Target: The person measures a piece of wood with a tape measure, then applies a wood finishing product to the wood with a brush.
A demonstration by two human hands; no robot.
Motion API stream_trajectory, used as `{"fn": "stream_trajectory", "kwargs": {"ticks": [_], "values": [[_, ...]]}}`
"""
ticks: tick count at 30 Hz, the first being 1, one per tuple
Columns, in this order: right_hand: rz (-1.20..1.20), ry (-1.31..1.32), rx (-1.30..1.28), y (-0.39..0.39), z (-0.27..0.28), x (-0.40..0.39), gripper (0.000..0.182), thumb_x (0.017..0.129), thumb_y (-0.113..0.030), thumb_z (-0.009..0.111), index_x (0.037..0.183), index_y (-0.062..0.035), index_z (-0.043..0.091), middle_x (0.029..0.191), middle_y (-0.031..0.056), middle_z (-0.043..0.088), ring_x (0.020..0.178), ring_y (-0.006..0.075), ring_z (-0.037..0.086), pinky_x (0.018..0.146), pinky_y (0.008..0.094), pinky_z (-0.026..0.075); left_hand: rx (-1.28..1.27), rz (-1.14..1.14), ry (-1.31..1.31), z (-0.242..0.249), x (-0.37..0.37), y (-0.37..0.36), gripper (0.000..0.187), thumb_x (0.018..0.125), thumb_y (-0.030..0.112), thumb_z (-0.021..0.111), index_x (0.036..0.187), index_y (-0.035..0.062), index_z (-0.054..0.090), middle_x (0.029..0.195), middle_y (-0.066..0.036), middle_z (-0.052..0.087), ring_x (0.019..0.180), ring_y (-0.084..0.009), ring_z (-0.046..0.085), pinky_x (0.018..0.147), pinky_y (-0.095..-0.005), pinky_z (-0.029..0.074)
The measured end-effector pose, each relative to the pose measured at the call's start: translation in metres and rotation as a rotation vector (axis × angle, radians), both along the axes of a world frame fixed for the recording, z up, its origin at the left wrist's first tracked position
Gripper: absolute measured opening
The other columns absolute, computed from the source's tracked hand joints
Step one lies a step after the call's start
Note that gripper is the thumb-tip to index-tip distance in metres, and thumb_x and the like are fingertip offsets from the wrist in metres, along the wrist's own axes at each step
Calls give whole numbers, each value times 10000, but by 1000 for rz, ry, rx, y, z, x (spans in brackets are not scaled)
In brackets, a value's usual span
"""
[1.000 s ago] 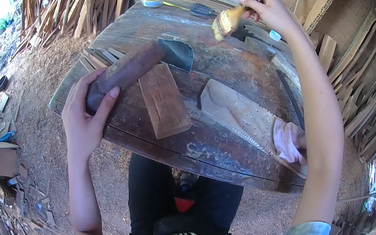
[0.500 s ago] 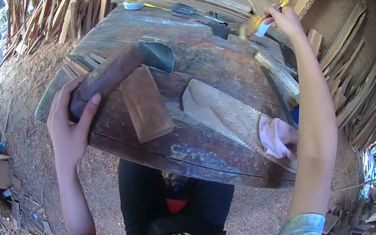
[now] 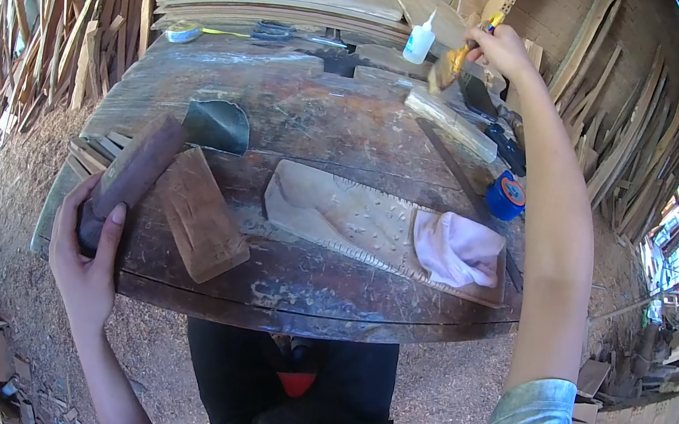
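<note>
Her left hand [image 3: 88, 249] clamped the dark wooden billet [image 3: 131, 175] at eight o'clock; her right hand [image 3: 500, 50] gripped a paintbrush [image 3: 456, 55] at one o'clock.

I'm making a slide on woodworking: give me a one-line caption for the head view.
Left hand grips a dark wooden block; right hand holds a paintbrush beyond the table.

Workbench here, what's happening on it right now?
A person stands at a round wooden table. The left hand grips the near end of a dark wooden block at the table's edge. The right hand reaches to the far side, holding a paintbrush near a white glue bottle. Between them lie a carved wooden board with a pink cloth on it and a flat brown plank.
</note>
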State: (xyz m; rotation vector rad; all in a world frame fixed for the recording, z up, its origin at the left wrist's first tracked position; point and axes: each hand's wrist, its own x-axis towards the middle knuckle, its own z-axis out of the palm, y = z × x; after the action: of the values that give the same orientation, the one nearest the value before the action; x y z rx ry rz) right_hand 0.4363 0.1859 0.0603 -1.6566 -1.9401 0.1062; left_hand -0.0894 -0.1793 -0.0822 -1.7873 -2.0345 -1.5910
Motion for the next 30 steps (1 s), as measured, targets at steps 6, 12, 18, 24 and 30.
{"fn": "stream_trajectory", "kwargs": {"ticks": [6, 12, 18, 24, 30], "values": [[-76, 49, 513, -1, 19, 18, 487, 1006, -477, 645, 1078, -3, 729, 892, 195, 742, 831, 347, 730, 803, 445, 553, -13, -5, -20, -2, 0, 0, 439, 1012, 255, 731, 1391, 44, 660, 1318, -163, 683, 1248, -283, 632, 1107, -417, 448], [-22, -472, 190, 28, 0, 47, 547, 976, -461, 705, 1162, 52, 676, 1134, 305, 725, 1041, 399, 733, 881, 487, 567, -23, 16, -25, -5, 0, 0, 452, 1010, 251, 725, 1397, 33, 648, 1326, -160, 676, 1251, -280, 625, 1110, -413, 444], [-353, -534, -509, 29, -57, 51, 841, 801, -695, 813, 1194, 37, 679, 848, 162, 707, 671, 262, 676, 593, 435, 525, -38, 20, -55, -5, 0, 1, 458, 992, 230, 735, 1387, 16, 648, 1301, -159, 676, 1239, -274, 624, 1107, -401, 441], [-450, -435, -698, 33, -57, 45, 897, 768, -727, 813, 1219, 29, 639, 797, 115, 637, 589, 204, 581, 480, 396, 417, -26, 50, -27, -4, 0, 1, 458, 948, 204, 772, 1350, 11, 671, 1263, -152, 685, 1199, -271, 641, 1079, -391, 456], [-466, -516, -449, 26, -58, 40, 839, 641, -610, 826, 1172, 34, 748, 1136, 195, 768, 920, 302, 741, 774, 393, 573, -14, 42, -25, -3, 0, 0, 461, 937, 207, 793, 1342, 23, 677, 1228, -152, 696, 1171, -276, 653, 1053, -395, 474]]}}
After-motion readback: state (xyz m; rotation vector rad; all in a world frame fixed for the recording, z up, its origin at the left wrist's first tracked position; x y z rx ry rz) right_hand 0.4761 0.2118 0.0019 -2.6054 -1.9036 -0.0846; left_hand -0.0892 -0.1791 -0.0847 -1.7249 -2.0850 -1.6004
